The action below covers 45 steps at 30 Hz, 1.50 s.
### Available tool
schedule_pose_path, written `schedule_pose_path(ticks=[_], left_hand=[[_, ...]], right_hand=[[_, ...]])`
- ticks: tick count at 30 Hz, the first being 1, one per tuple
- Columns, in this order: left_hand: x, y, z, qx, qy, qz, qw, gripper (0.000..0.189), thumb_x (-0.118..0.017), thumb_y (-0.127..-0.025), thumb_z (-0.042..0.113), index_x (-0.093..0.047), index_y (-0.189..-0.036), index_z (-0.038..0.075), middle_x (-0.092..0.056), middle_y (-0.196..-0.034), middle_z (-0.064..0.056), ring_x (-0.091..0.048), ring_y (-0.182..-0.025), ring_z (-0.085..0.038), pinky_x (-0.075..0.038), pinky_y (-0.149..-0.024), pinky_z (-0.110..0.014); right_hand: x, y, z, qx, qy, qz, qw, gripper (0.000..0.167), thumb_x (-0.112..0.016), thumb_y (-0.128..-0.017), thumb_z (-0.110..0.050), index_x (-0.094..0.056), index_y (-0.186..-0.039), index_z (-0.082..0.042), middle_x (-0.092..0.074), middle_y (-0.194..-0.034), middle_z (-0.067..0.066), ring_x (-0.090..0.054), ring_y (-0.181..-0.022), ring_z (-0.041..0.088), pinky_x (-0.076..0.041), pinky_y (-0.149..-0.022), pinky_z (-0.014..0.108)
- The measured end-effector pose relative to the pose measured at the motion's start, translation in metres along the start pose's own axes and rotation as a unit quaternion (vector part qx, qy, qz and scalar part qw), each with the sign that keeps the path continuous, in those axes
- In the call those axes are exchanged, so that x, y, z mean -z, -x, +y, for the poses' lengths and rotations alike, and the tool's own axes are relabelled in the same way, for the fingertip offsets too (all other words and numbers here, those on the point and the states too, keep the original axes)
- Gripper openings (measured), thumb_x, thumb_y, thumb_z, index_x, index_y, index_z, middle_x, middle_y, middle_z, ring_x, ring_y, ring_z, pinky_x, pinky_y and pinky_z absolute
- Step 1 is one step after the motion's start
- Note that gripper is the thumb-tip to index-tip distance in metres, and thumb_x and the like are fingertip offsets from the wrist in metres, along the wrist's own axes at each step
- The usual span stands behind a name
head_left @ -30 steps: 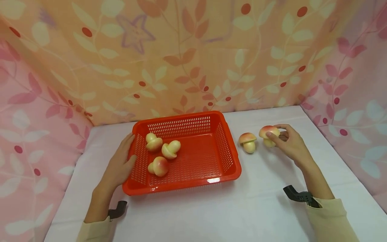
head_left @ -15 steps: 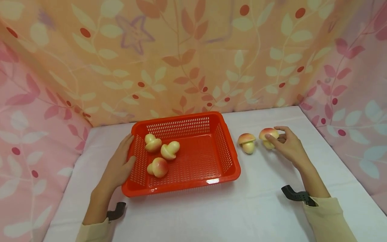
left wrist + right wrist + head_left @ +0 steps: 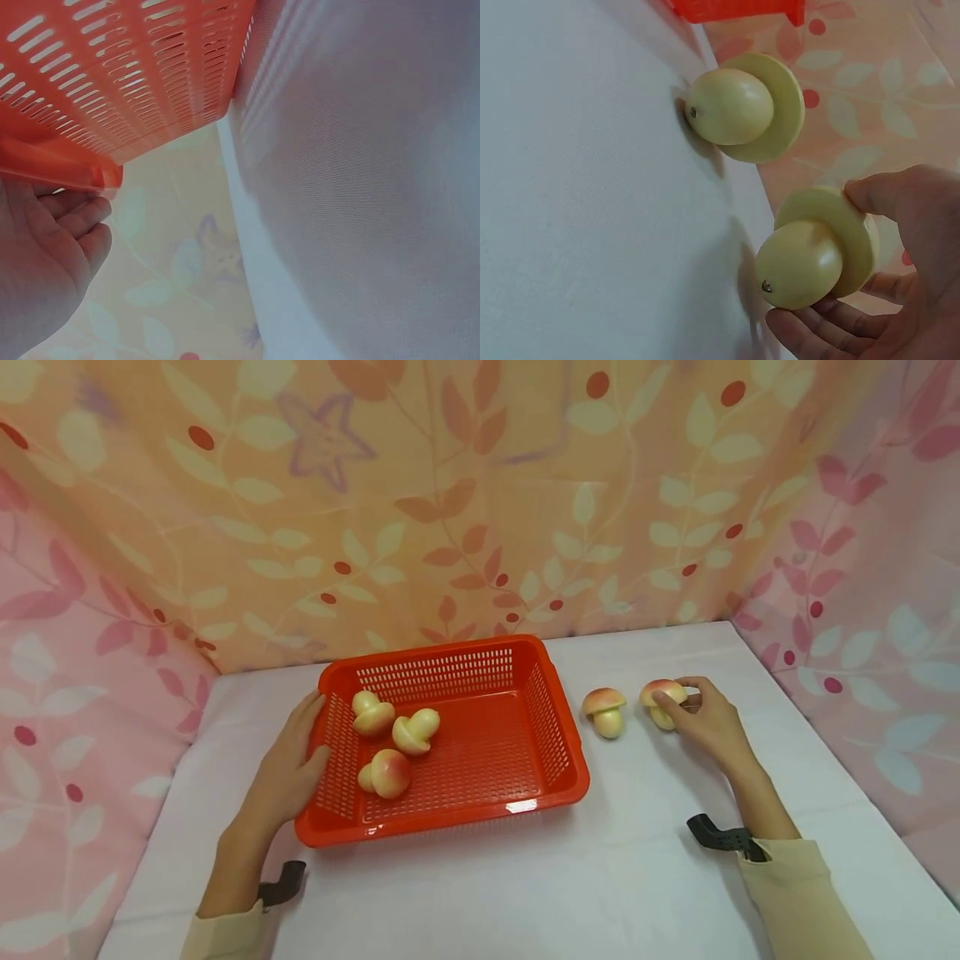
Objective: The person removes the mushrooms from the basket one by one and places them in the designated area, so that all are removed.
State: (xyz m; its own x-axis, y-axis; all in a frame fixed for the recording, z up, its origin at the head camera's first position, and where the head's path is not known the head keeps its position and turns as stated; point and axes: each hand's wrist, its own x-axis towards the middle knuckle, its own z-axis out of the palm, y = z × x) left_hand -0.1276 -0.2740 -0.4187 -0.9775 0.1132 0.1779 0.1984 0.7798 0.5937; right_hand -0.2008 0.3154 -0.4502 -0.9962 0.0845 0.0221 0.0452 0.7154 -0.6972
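My right hand (image 3: 708, 718) pinches a toy mushroom (image 3: 663, 702) with a red-tinged cap and pale stem, thumb on one side and fingers on the other. In the right wrist view this mushroom (image 3: 802, 262) shows its stem end, close to the white tabletop. A second toy mushroom (image 3: 605, 712) lies just left of it. At the left end of the red plastic basket (image 3: 480, 814), my left hand (image 3: 288, 764) holds the rim; the left wrist view shows its fingers (image 3: 79, 217) bent beneath the edge. Inside the basket, toward the left, lie three similar mushrooms (image 3: 390, 774).
The basket stands on a white-covered table (image 3: 465, 893), close to the patterned curtain (image 3: 465, 510) behind. Pink floral cloth (image 3: 885, 635) hangs along both sides. Black camera mounts (image 3: 720, 835) are worn on both wrists.
The view has shifted slightly, so everything sits a little further left. My right hand keeps its pinch on the mushroom, and my left hand stays on the basket rim.
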Motion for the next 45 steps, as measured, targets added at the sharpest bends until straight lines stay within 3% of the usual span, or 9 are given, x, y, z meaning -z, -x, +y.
schedule_pose_path(ticks=[7,21,28,34,40,45], left_hand=[[-0.006,-0.001,-0.002,-0.007,0.000,-0.004,1.0000,0.071,-0.049,-0.099,0.007,-0.027,-0.167,0.002,-0.023,-0.176,-0.017,-0.027,-0.159,-0.048,-0.028,-0.122,-0.075],[-0.004,-0.005,0.008,-0.004,-0.001,-0.005,1.0000,0.071,-0.051,-0.099,0.007,-0.028,-0.166,0.002,-0.023,-0.176,-0.017,-0.027,-0.160,-0.045,-0.028,-0.125,-0.072],[0.000,-0.006,0.007,0.003,-0.010,-0.009,0.9999,0.071,-0.049,-0.099,0.008,-0.026,-0.167,0.003,-0.022,-0.176,-0.016,-0.027,-0.160,-0.046,-0.028,-0.124,-0.073],[-0.001,-0.008,0.005,-0.005,-0.015,-0.006,0.9999,0.071,-0.049,-0.099,0.008,-0.026,-0.167,0.003,-0.023,-0.176,-0.015,-0.028,-0.159,-0.046,-0.029,-0.123,-0.074],[0.005,0.002,0.004,0.011,-0.019,-0.011,0.9997,0.071,-0.049,-0.099,0.007,-0.026,-0.167,0.003,-0.023,-0.176,-0.017,-0.028,-0.159,-0.048,-0.029,-0.121,-0.076],[0.004,0.001,0.003,0.002,-0.016,-0.004,0.9999,0.070,-0.049,-0.100,0.007,-0.027,-0.167,0.003,-0.024,-0.176,-0.017,-0.028,-0.159,-0.048,-0.028,-0.122,-0.075]], right_hand=[[0.001,0.002,0.006,0.000,0.025,-0.001,0.9997,0.077,-0.058,-0.102,-0.057,-0.047,-0.150,0.003,-0.069,-0.123,0.036,-0.067,-0.116,0.049,-0.048,-0.084,0.040],[0.004,-0.001,0.004,0.007,0.028,0.012,0.9995,0.073,-0.056,-0.104,-0.055,-0.053,-0.147,0.004,-0.069,-0.123,0.037,-0.067,-0.117,0.050,-0.049,-0.087,0.043],[-0.001,-0.001,0.000,0.008,0.024,-0.008,0.9996,0.075,-0.056,-0.104,-0.055,-0.050,-0.149,0.003,-0.069,-0.125,0.036,-0.067,-0.119,0.049,-0.051,-0.089,0.047],[-0.003,-0.001,-0.001,0.011,0.028,-0.012,0.9995,0.077,-0.056,-0.103,-0.057,-0.048,-0.150,0.004,-0.069,-0.124,0.037,-0.068,-0.116,0.050,-0.051,-0.084,0.042],[-0.014,0.000,-0.003,0.012,0.039,-0.043,0.9983,0.079,-0.054,-0.103,-0.060,-0.051,-0.147,0.005,-0.070,-0.123,0.035,-0.069,-0.115,0.048,-0.051,-0.082,0.036],[-0.013,0.000,-0.006,0.006,0.043,-0.051,0.9978,0.081,-0.053,-0.103,-0.062,-0.049,-0.148,0.005,-0.068,-0.127,0.037,-0.067,-0.118,0.049,-0.055,-0.089,0.050]])
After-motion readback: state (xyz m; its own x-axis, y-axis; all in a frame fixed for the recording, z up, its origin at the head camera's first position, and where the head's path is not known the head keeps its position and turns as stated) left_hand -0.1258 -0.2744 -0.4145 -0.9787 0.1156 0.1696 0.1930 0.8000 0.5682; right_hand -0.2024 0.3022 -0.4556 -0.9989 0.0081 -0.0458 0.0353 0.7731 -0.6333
